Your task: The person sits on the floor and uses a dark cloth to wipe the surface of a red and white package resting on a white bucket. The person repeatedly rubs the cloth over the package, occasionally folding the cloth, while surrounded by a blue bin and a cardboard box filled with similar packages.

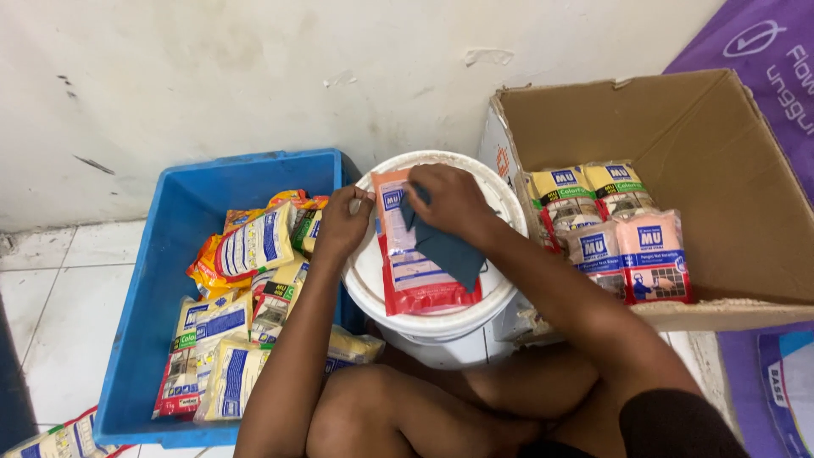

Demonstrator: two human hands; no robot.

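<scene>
Two bare hands are seen over a white plastic bucket. A dark blue cloth is pressed onto a glossy pink-and-red packet by the right hand, fingers curled down. The packet's top corner is pinched by the left hand. Yellow packets are heaped in a blue crate; pink and yellow-green ones are stacked in a cardboard box.
</scene>
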